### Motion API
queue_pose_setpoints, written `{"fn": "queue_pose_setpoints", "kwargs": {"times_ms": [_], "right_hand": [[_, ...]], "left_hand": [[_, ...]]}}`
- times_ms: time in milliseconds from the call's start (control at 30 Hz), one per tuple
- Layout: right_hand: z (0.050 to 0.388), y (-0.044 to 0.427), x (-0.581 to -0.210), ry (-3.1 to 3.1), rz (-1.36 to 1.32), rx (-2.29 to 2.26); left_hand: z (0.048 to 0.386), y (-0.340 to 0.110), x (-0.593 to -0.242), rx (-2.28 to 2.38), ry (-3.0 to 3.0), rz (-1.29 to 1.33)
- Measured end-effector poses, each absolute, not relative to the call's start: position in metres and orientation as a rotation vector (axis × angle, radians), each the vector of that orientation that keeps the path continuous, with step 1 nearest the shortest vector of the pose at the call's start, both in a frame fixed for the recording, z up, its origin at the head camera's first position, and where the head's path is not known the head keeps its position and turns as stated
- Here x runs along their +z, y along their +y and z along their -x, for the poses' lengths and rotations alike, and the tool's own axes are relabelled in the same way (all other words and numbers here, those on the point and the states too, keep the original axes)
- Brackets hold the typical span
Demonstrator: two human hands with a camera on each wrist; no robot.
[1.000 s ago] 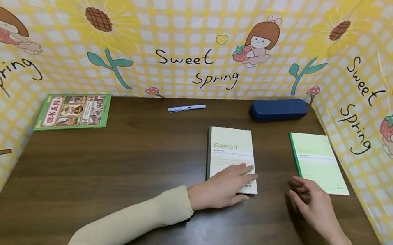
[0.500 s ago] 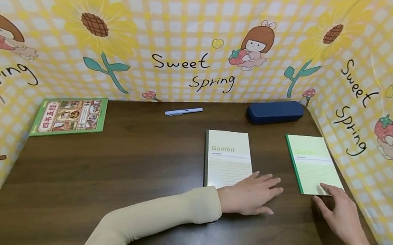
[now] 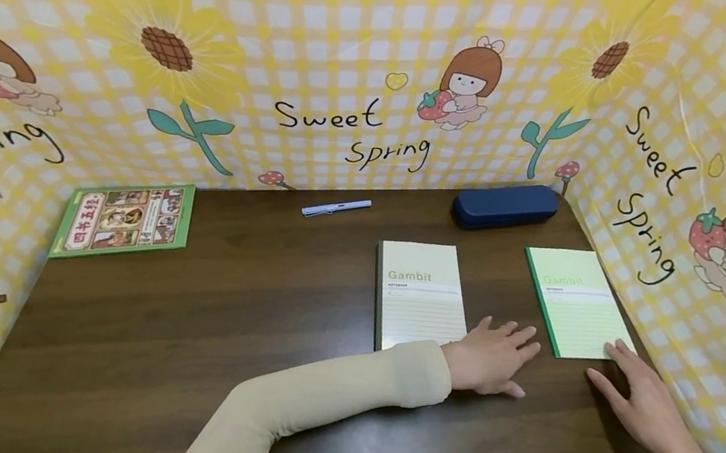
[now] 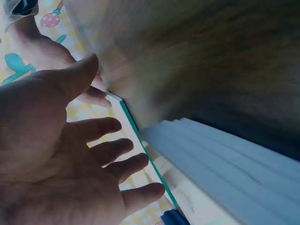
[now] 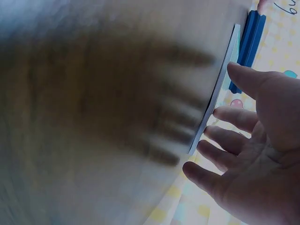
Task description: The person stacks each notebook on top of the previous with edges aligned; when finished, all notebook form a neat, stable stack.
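My left hand [image 3: 493, 358] has its fingers spread above the table, off the lower right corner of a white Gambit notebook [image 3: 420, 284] with a dark spine. Its forearm and sleeve cover that notebook's lower edge. In the left wrist view, the same hand [image 4: 79, 159] holds nothing. A pale green Gambit notebook [image 3: 577, 300] with a green spine lies to the right. At its lower right corner are the fingertips of my right hand [image 3: 649, 406]; whether they touch it I cannot tell. The right wrist view shows this hand [image 5: 262, 145] with loosely extended fingers and a bare palm.
A dark blue case [image 3: 506, 206] lies at the back right, and a light purple pen [image 3: 336, 208] at the back middle. A green-bordered picture book [image 3: 124, 219] occupies the back left. Checked yellow cloth [image 3: 331, 46] walls the brown table [image 3: 184, 333] at back and sides.
My left hand has slid right, off the white notebook. My right hand has moved right, from the green notebook's lower left to its lower right corner. Both notebooks lie as before.
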State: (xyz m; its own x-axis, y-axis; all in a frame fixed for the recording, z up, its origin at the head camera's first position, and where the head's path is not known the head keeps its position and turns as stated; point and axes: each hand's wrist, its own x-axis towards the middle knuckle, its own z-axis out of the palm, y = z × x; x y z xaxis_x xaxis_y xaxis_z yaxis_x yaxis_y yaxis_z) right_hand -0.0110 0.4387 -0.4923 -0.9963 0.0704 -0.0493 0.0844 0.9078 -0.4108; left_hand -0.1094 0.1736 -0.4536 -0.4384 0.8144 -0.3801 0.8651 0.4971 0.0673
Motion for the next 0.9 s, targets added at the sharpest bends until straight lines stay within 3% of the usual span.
{"fn": "queue_pose_setpoints", "kwargs": {"times_ms": [433, 900], "right_hand": [[0.007, 0.443, -0.495, 2.999, -0.094, -0.672], [0.005, 0.443, -0.495, 2.981, -0.100, -0.649]], "left_hand": [[0.102, 0.222, -0.452, -0.311, 2.388, -1.335], [0.098, 0.236, -0.454, -0.394, 2.379, -1.274]]}}
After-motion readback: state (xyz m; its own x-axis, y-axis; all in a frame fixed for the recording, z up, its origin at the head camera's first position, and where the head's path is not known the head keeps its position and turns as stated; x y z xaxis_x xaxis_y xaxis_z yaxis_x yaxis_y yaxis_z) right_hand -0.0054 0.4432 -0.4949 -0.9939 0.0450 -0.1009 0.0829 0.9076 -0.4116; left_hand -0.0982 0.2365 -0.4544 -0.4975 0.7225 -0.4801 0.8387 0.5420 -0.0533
